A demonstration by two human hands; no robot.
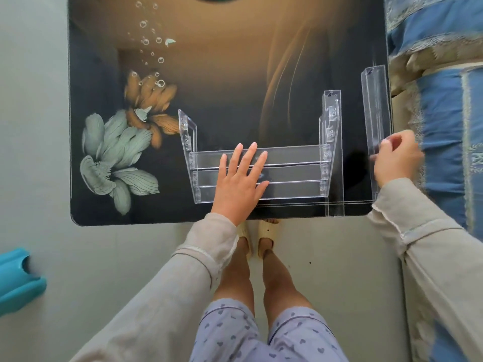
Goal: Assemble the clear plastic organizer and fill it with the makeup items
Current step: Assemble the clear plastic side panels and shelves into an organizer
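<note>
The left grip (240,184) is laid flat, fingers straight and spread, on the stepped shelves of the partly assembled clear plastic organizer (295,173), which is set at the table's 6 o'clock edge. The right grip (397,160) is curled, and the near end of a loose clear shelf piece (375,113) is pinched in it, at 3 o'clock from the organizer. The table (235,74) is printed with flowers and bubbles. A blue patterned quilt (439,100) is seen at 3 o'clock, and a teal plastic object (18,280) at 8 o'clock.
</note>
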